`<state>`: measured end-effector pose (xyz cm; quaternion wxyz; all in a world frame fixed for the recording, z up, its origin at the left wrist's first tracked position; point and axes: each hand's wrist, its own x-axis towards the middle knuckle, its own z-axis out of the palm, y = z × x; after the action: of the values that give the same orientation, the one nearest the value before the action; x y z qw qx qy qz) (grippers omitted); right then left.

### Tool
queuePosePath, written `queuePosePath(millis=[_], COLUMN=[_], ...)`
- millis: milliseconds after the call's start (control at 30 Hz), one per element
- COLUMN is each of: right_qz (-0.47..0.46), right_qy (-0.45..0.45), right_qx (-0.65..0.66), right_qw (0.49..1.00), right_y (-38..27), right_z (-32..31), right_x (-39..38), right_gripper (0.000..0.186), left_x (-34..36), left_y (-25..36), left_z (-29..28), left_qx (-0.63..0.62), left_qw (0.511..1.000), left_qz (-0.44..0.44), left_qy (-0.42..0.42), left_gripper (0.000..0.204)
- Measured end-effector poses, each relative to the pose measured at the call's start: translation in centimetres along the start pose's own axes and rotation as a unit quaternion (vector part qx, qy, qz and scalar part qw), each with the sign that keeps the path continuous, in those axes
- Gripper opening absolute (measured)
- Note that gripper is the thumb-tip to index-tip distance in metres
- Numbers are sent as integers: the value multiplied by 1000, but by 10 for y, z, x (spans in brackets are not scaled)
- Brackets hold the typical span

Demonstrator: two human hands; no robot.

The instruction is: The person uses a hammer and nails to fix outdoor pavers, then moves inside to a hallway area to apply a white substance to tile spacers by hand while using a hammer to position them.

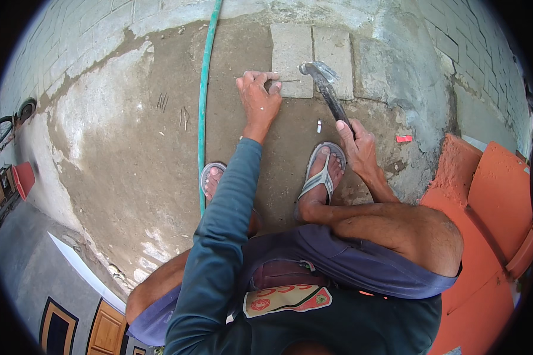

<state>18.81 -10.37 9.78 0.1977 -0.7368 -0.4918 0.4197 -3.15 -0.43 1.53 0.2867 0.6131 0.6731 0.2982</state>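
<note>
My left hand (259,103) is closed in a pinch over the near left corner of a pale paving block (291,44). Between its thumb and forefinger is a thin nail (289,80), its shaft sticking out to the right above the block. In my right hand (361,149) is a claw hammer (333,102), gripped low on its dark handle. The metal head is raised over a second paving block (337,50), to the right of the nail and apart from it.
A green hose (205,89) runs along the ground left of my left hand. Several loose nails (162,102) lie beyond it. A small white lighter (319,125) rests near my right sandal (323,177), and a red packet (404,139) lies farther right, before orange masonry (456,207).
</note>
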Motion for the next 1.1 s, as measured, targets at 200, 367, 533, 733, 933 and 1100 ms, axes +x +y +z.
queuePosePath(millis=[200, 367, 533, 733, 933, 1100], right_qz=[6, -32, 22, -54, 4, -45], right_qy=[-16, -18, -56, -35, -52, -33], right_qx=[-3, -40, -90, -55, -90, -49], right_qw=[1000, 999, 994, 996, 995, 997], right_y=[-12, -8, -16, -18, -20, -19], right_z=[-1, 6, 3, 9, 7, 14], right_x=[-1, 6, 9, 5, 0, -2], right_gripper=[40, 41, 43, 47, 44, 45], left_x=[3, 2, 3, 2, -1, -2], left_y=[0, -2, -4, -3, -1, -3], left_z=[7, 6, 6, 2, 2, 2], left_qx=[10, 2, 12, -1, 17, 16], left_qw=[999, 1000, 1000, 1000, 1000, 1000], left_qz=[-2, -8, 6, -7, -6, -4], left_qy=[30, 8, 8, 4, -6, 15], left_gripper=[13, 15, 14, 13, 15, 16])
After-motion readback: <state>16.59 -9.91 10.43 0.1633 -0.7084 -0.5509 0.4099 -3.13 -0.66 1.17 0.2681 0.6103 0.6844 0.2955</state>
